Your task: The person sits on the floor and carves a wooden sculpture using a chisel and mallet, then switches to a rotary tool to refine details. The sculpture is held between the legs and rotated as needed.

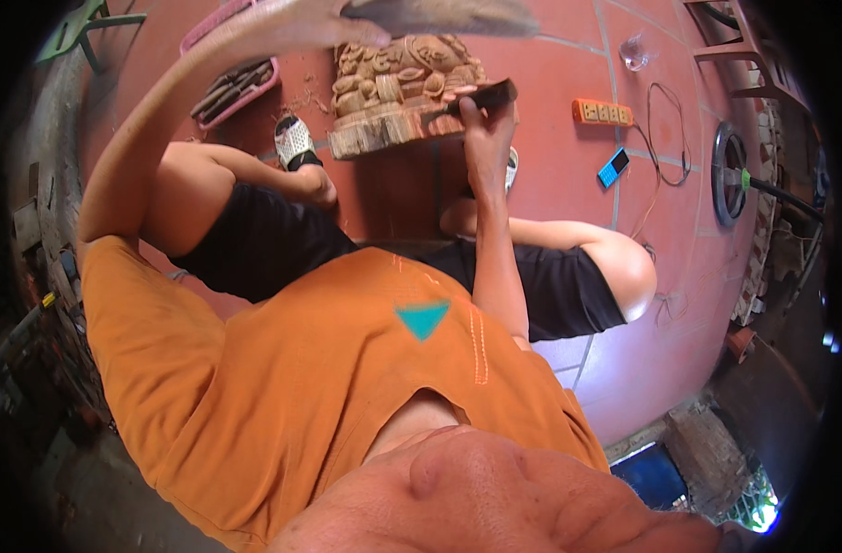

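Raised at the top of the view, my left hand [333, 26] is closed around a long grey-brown mallet [449, 13], blurred by motion. It hangs over a carved wooden block [403, 78] with rounded relief figures and a rough, uncarved base. My right hand [488, 129] is wrapped around a chisel with a dark, thick handle [495, 93]. The chisel's blade points left, against the right part of the carving; its exact contact cannot be made out. The block stands on the floor between my feet.
A pink basket [272, 81] with several wood-handled tools [232, 89] stands left of the block. Wood chips lie nearby. To the right are an orange power strip [602, 113] with a cord, a blue phone [613, 168], a clear glass [634, 52] and a round fan base [730, 175].
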`<state>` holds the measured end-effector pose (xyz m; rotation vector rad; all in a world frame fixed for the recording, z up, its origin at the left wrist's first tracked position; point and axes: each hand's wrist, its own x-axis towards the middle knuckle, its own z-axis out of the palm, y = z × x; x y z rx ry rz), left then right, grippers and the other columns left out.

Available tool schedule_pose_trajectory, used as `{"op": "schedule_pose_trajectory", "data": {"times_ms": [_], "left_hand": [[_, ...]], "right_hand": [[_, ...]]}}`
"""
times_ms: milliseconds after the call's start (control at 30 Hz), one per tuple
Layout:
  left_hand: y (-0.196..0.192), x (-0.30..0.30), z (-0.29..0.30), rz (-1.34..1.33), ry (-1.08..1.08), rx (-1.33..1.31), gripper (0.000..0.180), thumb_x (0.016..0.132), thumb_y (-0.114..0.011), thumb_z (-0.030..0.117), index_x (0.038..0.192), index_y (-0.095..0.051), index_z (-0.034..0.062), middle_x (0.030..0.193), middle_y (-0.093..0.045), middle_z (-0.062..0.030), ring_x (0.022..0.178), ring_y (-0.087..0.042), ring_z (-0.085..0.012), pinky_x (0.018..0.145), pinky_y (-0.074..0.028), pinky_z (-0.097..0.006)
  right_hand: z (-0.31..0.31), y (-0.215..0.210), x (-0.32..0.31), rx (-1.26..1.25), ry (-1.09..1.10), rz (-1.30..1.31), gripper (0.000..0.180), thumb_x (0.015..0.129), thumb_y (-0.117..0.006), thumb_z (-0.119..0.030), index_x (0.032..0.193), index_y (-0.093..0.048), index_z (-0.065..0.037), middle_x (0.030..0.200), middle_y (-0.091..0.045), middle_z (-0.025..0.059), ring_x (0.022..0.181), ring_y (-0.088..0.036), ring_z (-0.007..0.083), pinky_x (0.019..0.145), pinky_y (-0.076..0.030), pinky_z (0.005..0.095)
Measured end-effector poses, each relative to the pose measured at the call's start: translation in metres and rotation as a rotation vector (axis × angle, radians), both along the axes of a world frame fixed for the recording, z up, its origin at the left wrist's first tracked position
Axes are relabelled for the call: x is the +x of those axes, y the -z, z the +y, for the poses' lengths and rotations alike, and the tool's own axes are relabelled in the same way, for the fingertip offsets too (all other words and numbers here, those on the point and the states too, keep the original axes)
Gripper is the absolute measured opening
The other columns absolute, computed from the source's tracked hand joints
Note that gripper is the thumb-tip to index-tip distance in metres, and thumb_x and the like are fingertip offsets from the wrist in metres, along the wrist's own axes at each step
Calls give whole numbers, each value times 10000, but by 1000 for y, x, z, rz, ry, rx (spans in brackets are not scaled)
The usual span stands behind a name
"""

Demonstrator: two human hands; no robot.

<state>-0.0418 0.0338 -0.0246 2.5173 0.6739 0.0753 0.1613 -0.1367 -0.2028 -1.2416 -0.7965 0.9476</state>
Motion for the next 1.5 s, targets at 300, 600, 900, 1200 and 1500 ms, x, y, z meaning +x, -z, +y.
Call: {"op": "schedule_pose_trajectory", "data": {"times_ms": [300,600,900,1200,1500], "left_hand": [[34,-22,20,237,-50,97,714,761,-755,279,1433,-531,193,924,-698,-226,835,-678,-404,765,-529,-462],[92,-37,42,534,-21,-186,1012,690,-791,354,1516,-324,1,1116,-647,-290,1089,-624,-411,952,-483,-458],[101,-31,45,638,51,-194,1229,641,-857,391,1535,-159,-83,1191,-600,-358,1113,-619,-435,928,-503,-435],[139,-58,53,433,87,-197,791,710,-808,309,1326,-411,10,926,-653,-238,895,-656,-369,775,-507,-447],[137,-55,52,453,57,-269,834,706,-805,317,1349,-398,-25,1043,-635,-254,1007,-636,-365,865,-488,-441]], "right_hand": [[-5,4,-3,-34,-16,46,244,971,-613,-36,1197,-520,-19,1015,-630,69,863,-633,135,613,-582,283],[-1,1,-8,-24,-17,0,203,988,-625,-96,1161,-529,-52,992,-641,35,877,-648,117,661,-538,258],[-4,-4,-6,-145,-49,84,200,978,-620,-133,1123,-541,-20,932,-651,50,823,-684,133,643,-554,271],[-8,-11,-3,-93,13,136,190,963,-645,-54,1105,-523,-21,955,-649,64,802,-674,147,690,-557,284],[-3,6,-19,80,-2,-9,219,950,-651,1,1131,-533,-36,1010,-650,49,883,-665,138,716,-565,281]]}}
